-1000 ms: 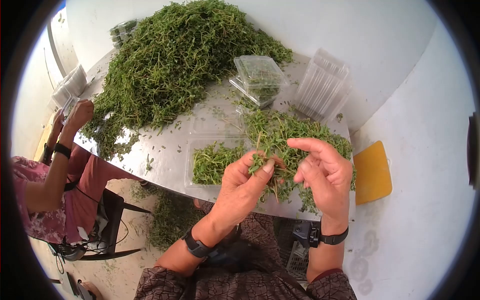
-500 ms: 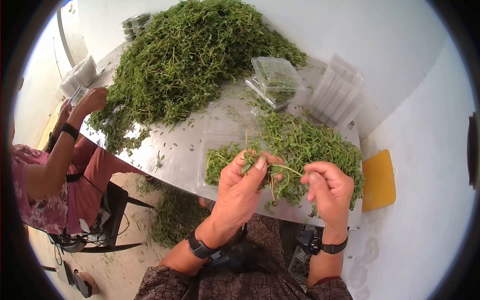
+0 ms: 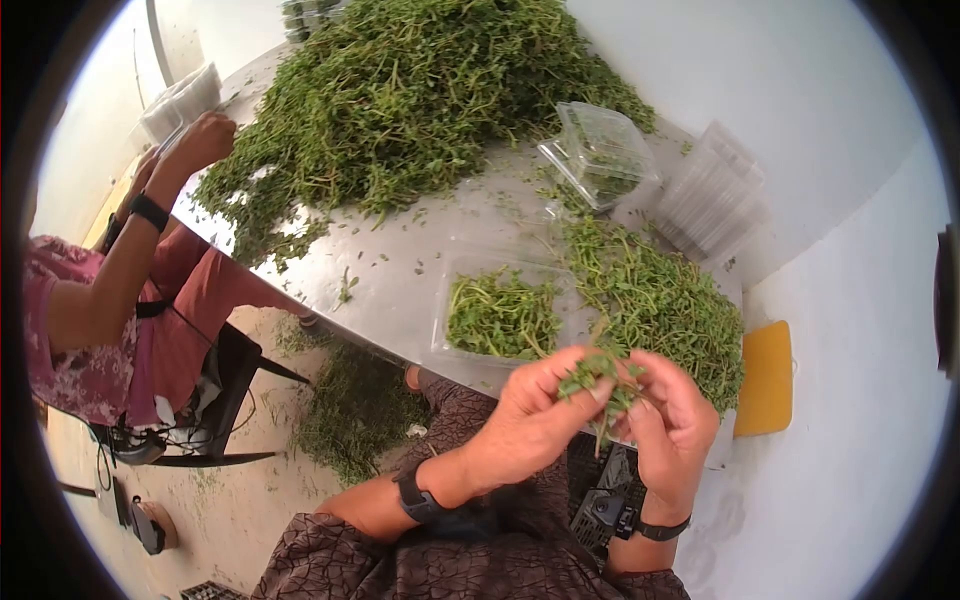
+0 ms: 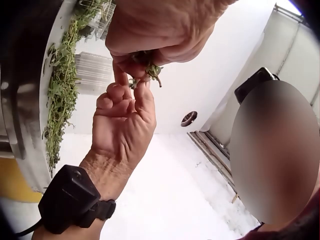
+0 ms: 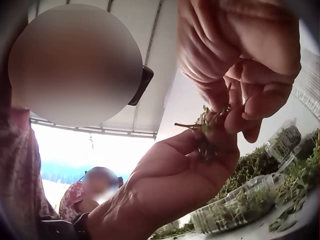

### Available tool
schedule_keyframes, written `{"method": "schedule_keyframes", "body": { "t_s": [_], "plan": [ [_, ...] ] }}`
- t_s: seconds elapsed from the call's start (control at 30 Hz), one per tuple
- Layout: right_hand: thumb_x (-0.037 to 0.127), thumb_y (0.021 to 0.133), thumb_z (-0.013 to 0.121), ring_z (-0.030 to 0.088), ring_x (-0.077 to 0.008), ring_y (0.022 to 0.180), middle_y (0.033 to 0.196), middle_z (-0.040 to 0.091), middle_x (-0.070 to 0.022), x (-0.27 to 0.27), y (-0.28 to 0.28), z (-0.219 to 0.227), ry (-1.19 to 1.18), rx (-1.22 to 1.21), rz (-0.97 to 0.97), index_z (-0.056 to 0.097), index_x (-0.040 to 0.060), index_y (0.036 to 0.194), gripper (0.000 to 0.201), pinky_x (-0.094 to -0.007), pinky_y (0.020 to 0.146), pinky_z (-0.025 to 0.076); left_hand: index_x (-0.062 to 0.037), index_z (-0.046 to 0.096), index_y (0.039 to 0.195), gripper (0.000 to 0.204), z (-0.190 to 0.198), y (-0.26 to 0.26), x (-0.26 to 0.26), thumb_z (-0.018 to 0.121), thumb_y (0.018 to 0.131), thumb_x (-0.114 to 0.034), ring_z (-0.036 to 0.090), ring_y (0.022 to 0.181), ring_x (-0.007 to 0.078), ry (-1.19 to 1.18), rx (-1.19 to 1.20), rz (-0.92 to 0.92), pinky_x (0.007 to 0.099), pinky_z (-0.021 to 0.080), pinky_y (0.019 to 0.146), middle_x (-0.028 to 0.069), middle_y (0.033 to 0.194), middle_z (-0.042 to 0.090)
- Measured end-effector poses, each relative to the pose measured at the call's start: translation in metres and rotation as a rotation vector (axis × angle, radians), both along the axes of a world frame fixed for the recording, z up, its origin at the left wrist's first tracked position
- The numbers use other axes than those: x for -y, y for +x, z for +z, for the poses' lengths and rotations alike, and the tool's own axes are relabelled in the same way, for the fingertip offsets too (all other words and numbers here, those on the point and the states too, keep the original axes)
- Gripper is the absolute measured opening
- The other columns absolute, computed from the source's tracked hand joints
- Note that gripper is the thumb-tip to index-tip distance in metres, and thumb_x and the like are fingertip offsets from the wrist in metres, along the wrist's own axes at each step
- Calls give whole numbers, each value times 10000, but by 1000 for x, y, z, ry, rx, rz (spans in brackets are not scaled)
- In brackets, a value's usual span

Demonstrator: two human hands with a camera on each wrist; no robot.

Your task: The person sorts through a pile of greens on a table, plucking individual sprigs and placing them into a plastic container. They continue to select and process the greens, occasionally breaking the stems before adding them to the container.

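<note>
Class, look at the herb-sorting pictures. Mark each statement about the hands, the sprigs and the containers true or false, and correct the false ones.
1. Both hands hold a small bunch of herb sprigs between them. True: the left hand and the right hand pinch it together.
2. The open clear tray near the table edge is empty. False: it holds green sprigs.
3. The large herb pile lies on the floor. False: it lies on the metal table.
4. A yellow object shows beyond the table's right edge. True.
5. The closed clear box stands on the stack of empty trays. False: it sits beside that stack.
</note>
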State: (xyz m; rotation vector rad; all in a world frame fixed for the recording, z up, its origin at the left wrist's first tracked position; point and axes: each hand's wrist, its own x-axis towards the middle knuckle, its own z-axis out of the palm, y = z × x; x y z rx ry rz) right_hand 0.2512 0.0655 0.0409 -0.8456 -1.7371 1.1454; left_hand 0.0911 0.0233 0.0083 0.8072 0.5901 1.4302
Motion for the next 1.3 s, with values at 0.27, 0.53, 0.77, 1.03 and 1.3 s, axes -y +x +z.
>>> {"method": "schedule_keyframes", "body": {
  "t_s": [0.27,0.53,0.77,1.03,1.3],
  "plan": [
    [-24,905,610,613,-91,668,917,684,-105,15,6,-3,-37,60,-21,625,-61,1195,293,-223,544,512,-14,638,1185,271,-13,2,7,574,924,21,561,1091,171,318,-333,218,309,439,936,79,1144,613],
    [-67,822,651,616,-162,569,789,673,-113,17,-9,-8,295,251,8,660,-11,1053,238,-266,503,467,-21,677,1125,241,-8,-15,23,602,899,19,564,1008,178,270,-476,335,293,443,885,74,1038,628],
    [-93,682,640,559,-268,492,653,565,-104,14,-37,1,687,416,15,626,10,913,253,-345,447,423,-16,694,1072,183,0,-31,30,610,911,0,557,947,139,282,-467,381,277,449,845,68,1025,615],
    [-84,641,623,545,-271,463,620,546,-90,4,-64,19,734,383,38,599,4,881,257,-344,433,416,-24,708,1013,141,1,-44,29,691,875,-2,613,926,180,345,-430,545,292,504,791,90,1021,652],
    [-84,811,589,547,-137,479,641,600,-90,-32,-65,26,247,201,-114,639,-19,915,133,-274,463,431,-20,690,962,91,9,-73,39,641,891,8,645,809,166,491,-196,620,264,549,698,135,1015,618]
  ]
}}
